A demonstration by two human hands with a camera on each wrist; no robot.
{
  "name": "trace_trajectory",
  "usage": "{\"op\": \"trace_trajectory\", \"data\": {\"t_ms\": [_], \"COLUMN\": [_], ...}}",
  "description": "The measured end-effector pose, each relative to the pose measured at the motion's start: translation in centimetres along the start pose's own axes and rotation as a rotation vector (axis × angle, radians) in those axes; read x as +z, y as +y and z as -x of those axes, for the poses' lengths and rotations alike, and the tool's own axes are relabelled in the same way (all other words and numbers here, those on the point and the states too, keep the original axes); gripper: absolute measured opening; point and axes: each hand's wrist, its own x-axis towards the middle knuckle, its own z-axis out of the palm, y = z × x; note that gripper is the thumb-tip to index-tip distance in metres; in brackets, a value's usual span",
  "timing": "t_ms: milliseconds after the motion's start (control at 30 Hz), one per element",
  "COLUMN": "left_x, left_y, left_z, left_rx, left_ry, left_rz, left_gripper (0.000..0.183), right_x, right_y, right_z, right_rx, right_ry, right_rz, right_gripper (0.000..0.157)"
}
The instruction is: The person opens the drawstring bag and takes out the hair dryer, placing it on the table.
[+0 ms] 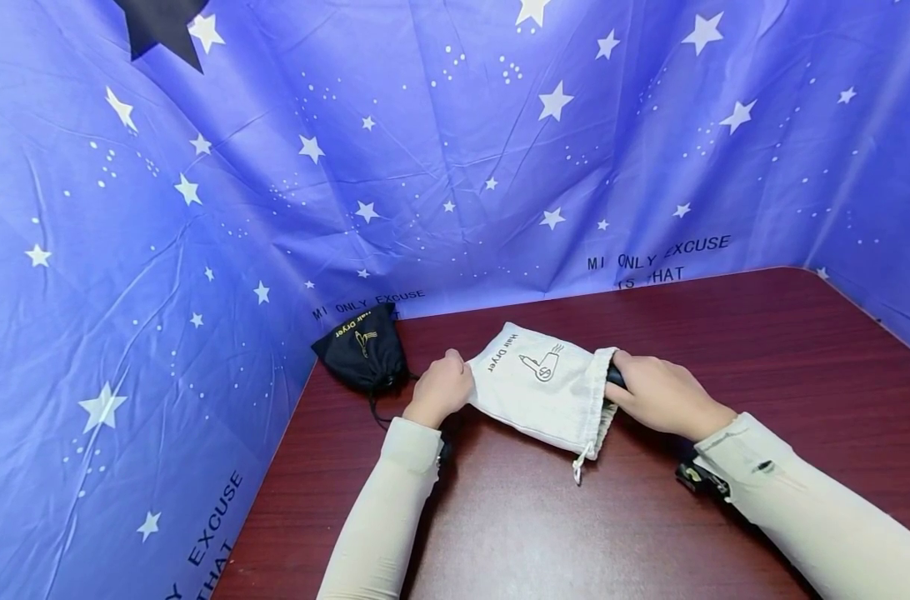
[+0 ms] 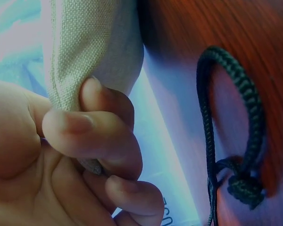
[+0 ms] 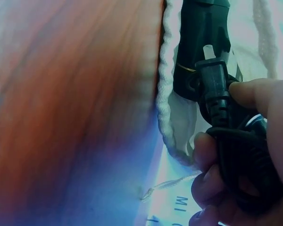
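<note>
on the dark red table (image 1: pixel 500 533), a white bag (image 1: pixel 541 387) stretches lengthwise between both hands, mouth facing right. a black pouch (image 1: pixel 361 346), contents hidden, lies just past the left hand (image 1: pixel 443 387), which pinches the bag's closed-end corner. the right hand (image 1: pixel 665 393), nearer the mouth, grips a bundled black cord (image 3: pixel 245 160); inside shows a black cylindrical body (image 3: pixel 205 28), beside a plug (image 3: pixel 212 77).

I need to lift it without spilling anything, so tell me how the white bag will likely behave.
The white bag will probably flop: its cloth creases where the left hand pinches its corner. Its mouth end may hang heavier, as a black handle sits inside there. That handle could slip out, since the mouth gapes open.
</note>
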Motion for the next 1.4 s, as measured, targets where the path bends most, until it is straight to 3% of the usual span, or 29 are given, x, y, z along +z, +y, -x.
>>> {"op": "trace_trajectory", "data": {"t_ms": [600, 1400], "left_x": [-0.4, -0.4], "left_y": [0.2, -0.2], "left_z": [0.0, 0.0], "left_rx": [-0.055, -0.028], "left_ry": [0.01, 0.029], "left_rz": [-0.001, 0.039], "left_gripper": [0.034, 0.041], "right_x": [-0.1, -0.7], "right_y": [0.4, 1.2], "right_z": [-0.2, -0.3], "right_rx": [0.001, -0.041], "right_ry": [-0.018, -0.039], "right_rz": [-0.009, 0.005], "right_gripper": [0.024, 0.035]}}
